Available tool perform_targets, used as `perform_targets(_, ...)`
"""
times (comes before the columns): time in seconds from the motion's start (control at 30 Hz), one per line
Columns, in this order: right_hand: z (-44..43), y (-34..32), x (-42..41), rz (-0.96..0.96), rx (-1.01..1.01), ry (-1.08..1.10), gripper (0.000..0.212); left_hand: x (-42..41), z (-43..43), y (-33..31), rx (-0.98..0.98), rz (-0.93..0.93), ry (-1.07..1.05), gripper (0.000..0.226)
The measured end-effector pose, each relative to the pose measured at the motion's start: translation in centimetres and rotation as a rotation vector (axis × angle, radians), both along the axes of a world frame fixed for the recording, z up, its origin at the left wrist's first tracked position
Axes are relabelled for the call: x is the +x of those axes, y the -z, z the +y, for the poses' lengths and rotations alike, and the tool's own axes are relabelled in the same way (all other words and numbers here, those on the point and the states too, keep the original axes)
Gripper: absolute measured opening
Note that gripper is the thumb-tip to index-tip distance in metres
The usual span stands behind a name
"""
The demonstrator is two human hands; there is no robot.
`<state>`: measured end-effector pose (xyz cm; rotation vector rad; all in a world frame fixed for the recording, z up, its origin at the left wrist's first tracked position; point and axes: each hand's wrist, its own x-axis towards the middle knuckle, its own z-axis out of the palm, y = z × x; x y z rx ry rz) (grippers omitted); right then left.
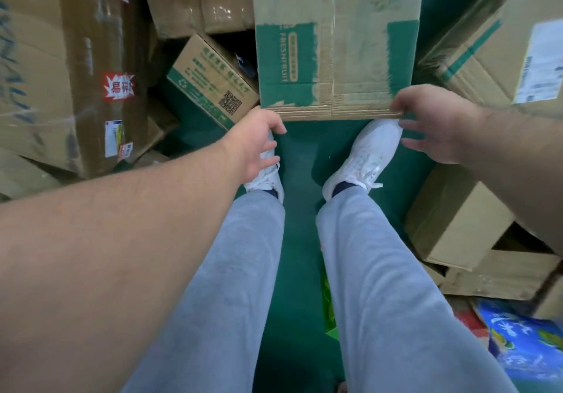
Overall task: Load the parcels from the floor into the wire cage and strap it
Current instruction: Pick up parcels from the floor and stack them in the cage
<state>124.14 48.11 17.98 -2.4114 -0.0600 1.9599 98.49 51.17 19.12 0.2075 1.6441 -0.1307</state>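
Head view: brown-and-green cardboard carton point(335, 57) printed "FRESHFRUIT" lies on the green floor point(301, 161) before my white shoes point(365, 155). Left hand point(259, 143) and right hand point(435, 121) sit at its near corners, fingers point(417, 146) spread, gripping nothing. Just beside its left side, a smaller green-printed cardboard box point(213, 79) bears a QR code.

I see a large brown cardboard carton with green patches and FRESHFRUIT lettering point(335, 42) at upper centre of the frame, broad face towards me. A smaller green-printed brown box with a QR code point(213, 79) sits tilted just left of it.
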Motion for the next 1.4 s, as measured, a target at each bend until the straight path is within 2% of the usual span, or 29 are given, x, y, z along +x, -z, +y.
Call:
perform_targets(0.13, 0.8, -5.9, 0.4, -0.066, 0.091, 0.009, 0.053, -0.4, 0.3, -5.8, 0.087, -0.04, -0.082, 0.055)
perform_targets(0.23, 1.1, -12.0, 0.2, -0.067, 0.127, 0.018, 0.064, -1.0, 0.9, -10.4, 0.14, -0.104, -0.111, 0.088)
perform_targets(0.27, 1.4, -14.2, 0.0, -0.058, 0.153, 0.003, 0.067, -1.4, 1.1, -11.5, 0.167, -0.105, -0.139, 0.091)
perform_targets(0.33, 2.6, -19.4, -1.0, -0.063, 0.225, 0.009, 0.058, -1.6, 2.1, -16.0, 0.22, -0.126, -0.173, 0.078)
perform_targets(0.43, 4.4, -27.4, -2.6, -0.047, 0.328, -0.015, 0.032, -2.5, 2.5, -23.1, 0.245, -0.165, -0.268, 0.025)
perform_targets(0.5, 5.6, -31.9, -4.2, -0.078, 0.325, 0.01, 0.027, -3.7, 2.6, -27.5, 0.238, -0.153, -0.339, 0.01)
perform_targets(0.57, 7.0, -36.6, -6.0, -0.105, 0.31, -0.006, 0.027, -5.3, 2.5, -32.0, 0.247, -0.126, -0.405, 0.014)
perform_targets(0.73, 9.0, -44.8, -10.2, -0.019, 0.334, -0.238, 0.03, -10.2, 0.1, -40.0, 0.272, -0.122, -0.597, 0.04)
perform_targets(0.93, 8.9, -49.8, -14.5, 0.141, 0.416, -0.447, 0.053, -14.6, -6.8, -45.5, 0.419, -0.053, -0.921, 0.045)
perform_targets(1.0, 8.5, -51.2, -17.2, 0.153, 0.439, -0.515, 0.052, -15.6, -9.9, -46.9, 0.454, -0.029, -1.03, 0.046)
perform_targets(1.07, 7.9, -52.9, -20.9, 0.197, 0.452, -0.619, 0.039, -16.6, -13.1, -48.4, 0.488, -0.006, -1.118, 0.048)
perform_targets(1.13, 7.0, -54.4, -24.7, 0.25, 0.465, -0.759, 0.027, -17.4, -16.1, -50.1, 0.512, 0.042, -1.187, 0.047)
perform_targets(1.2, 5.5, -55.8, -28.7, 0.298, 0.497, -0.897, 0.024, -18.6, -19.6, -52.1, 0.541, 0.104, -1.268, 0.042)
perform_targets(1.33, 0.3, -58.2, -36.8, 0.376, 0.496, -1.098, 0.019, -21.4, -28.4, -55.1, 0.578, 0.286, -1.408, 0.018)
perform_targets(1.4, -4.1, -58.8, -40.2, 0.43, 0.472, -1.174, 0.02, -22.3, -34.0, -56.4, 0.563, 0.353, -1.527, 0.017)
